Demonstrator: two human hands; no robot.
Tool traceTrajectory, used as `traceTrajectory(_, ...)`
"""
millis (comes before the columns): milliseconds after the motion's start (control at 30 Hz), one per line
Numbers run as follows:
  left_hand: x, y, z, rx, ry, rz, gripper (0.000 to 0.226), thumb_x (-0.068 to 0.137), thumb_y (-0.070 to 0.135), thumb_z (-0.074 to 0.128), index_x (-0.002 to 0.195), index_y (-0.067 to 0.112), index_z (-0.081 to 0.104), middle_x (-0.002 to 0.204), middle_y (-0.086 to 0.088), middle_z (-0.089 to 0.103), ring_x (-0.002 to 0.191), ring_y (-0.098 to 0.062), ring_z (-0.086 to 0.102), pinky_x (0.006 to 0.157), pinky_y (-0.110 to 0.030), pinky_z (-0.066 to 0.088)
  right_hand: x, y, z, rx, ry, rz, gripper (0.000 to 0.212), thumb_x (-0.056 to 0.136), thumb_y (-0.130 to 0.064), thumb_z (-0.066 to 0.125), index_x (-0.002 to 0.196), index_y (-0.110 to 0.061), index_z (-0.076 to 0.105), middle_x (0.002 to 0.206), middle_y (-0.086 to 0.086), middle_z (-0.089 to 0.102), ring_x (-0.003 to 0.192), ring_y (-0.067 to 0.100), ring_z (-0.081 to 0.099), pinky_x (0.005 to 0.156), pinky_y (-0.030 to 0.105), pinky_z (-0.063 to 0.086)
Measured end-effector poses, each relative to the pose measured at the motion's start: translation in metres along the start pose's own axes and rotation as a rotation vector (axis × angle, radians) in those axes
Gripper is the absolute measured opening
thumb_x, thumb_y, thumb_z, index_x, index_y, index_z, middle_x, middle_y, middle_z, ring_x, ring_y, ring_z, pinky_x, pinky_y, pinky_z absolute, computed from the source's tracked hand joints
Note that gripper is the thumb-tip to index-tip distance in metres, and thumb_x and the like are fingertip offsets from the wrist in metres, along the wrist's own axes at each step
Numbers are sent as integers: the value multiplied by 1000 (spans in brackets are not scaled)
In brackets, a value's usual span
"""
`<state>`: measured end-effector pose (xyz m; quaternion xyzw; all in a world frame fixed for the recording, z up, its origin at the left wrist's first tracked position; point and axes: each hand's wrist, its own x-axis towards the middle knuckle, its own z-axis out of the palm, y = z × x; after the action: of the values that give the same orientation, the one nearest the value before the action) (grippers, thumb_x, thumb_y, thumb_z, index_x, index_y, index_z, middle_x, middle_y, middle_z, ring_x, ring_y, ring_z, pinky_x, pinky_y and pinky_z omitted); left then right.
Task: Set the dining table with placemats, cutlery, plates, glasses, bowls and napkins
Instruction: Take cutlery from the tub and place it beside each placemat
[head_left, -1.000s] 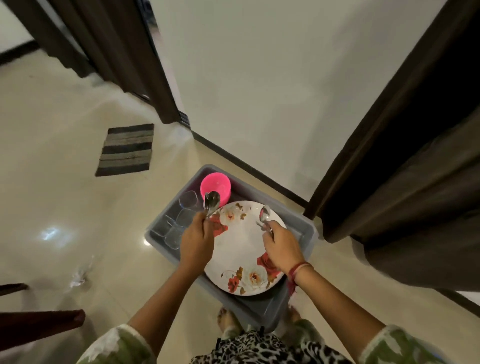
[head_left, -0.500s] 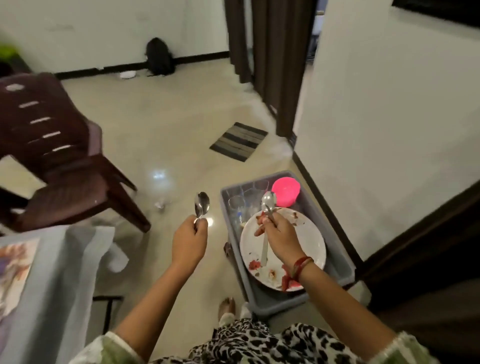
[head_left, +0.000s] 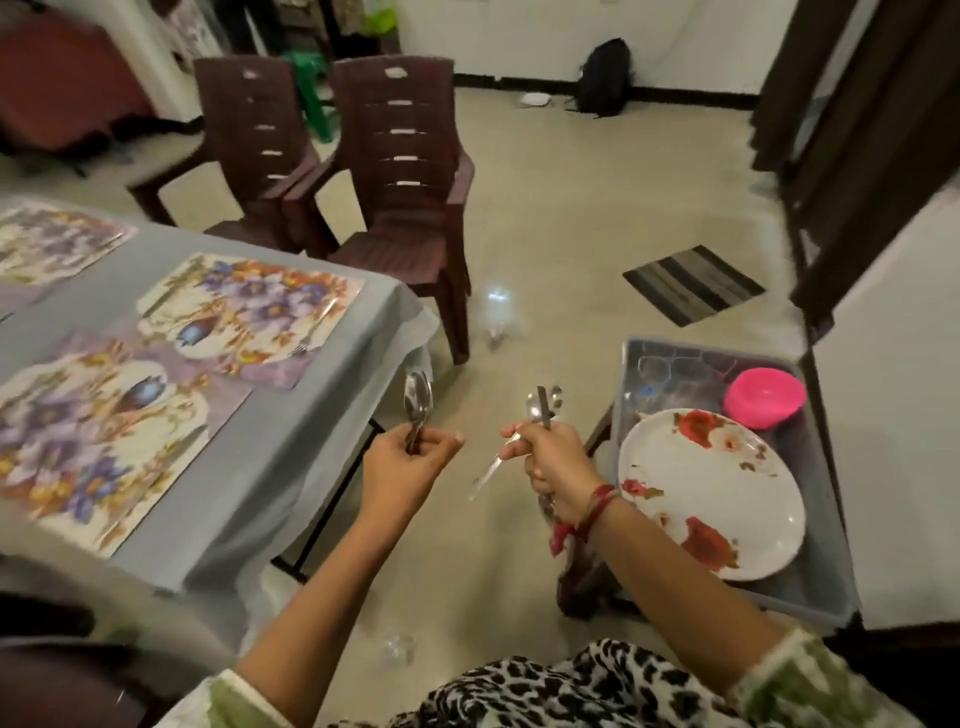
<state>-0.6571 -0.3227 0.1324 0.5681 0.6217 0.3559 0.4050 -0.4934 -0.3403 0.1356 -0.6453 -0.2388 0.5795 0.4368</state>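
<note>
Spoons (head_left: 417, 401) gripped by left hand (head_left: 410, 467), cutlery (head_left: 541, 410) by right hand (head_left: 558, 460), between table (head_left: 291, 441) corner and grey bin (head_left: 823, 467) with plate (head_left: 711, 493).

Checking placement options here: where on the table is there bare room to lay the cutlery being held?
Bare tablecloth runs as a strip between the near placemat and the table's right edge, and on to the corner beside the middle placemat. Nothing stands on either mat. The grey bin is crowded: plate, pink bowl and glasses fill it.
</note>
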Motion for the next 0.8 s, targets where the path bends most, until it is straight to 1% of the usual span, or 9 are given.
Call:
traceTrajectory(67,-17,-8,-14,-30,-41,-37,21,73,26,83,82,10,73,66,-1,69,57,-1,61,54,-8,44,-12,7,23,-26,-51,35,21,95,-10,39,86,-9,58,64,7,63,31,5,24,31,15,16)
traceTrajectory(167,-44,-28,-40,-70,-107,-116,26,68,27,85,86,11,73,69,-4,72,59,-12,66,58,-19,53,-30,22,59,-88,-114,37,18,95,-10,39,93,-7,57,63,8,61,32,5,26,31,16,18)
traceTrajectory(233,-61,-43,-60,-56,-104,-136,24,69,23,85,87,11,74,65,-4,71,54,-11,62,57,-24,52,-43,33,82,-123,-137,31,19,95,-10,39,92,-7,57,64,7,60,32,5,27,32,17,18)
traceTrajectory(400,-118,-84,-123,34,3,-107,8,78,21,78,81,15,75,59,3,67,51,-5,59,53,-19,45,-99,69,142,-202,-242,38,20,97,-11,40,89,-9,58,64,6,57,32,4,26,33,17,17)
traceTrajectory(533,-161,-107,-170,-4,24,-103,11,83,13,71,73,7,70,53,0,60,49,-9,54,52,-25,44,-141,88,180,-326,-355,-40,31,102,-28,35,97,-8,58,68,4,59,34,5,33,34,17,24)
traceTrajectory(600,-178,-119,-194,-38,99,-123,12,82,10,72,71,14,68,57,5,60,49,0,53,54,-19,42,-156,97,194,-450,-363,-147,38,103,-35,30,108,-8,56,82,7,62,51,7,51,51,20,44)
traceTrajectory(667,-194,-128,-219,-55,175,-130,21,82,9,72,66,20,64,58,7,59,48,5,52,53,-11,40,-165,106,202,-763,-328,-332,46,102,-44,23,113,-12,54,99,9,62,85,17,59,84,35,48)
traceTrajectory(733,-207,-136,-240,-59,224,-148,20,83,11,71,66,20,64,58,7,58,47,6,50,51,-9,38,-170,112,205,-1090,-290,-468,51,99,-51,16,108,-16,52,104,9,62,95,27,58,89,42,46)
traceTrajectory(800,-218,-144,-259,-65,265,-181,15,84,14,71,71,18,66,60,7,59,47,7,51,49,-7,38,-174,112,211,-1201,-308,-505,49,99,-53,14,103,-20,50,97,8,63,91,28,59,82,40,47)
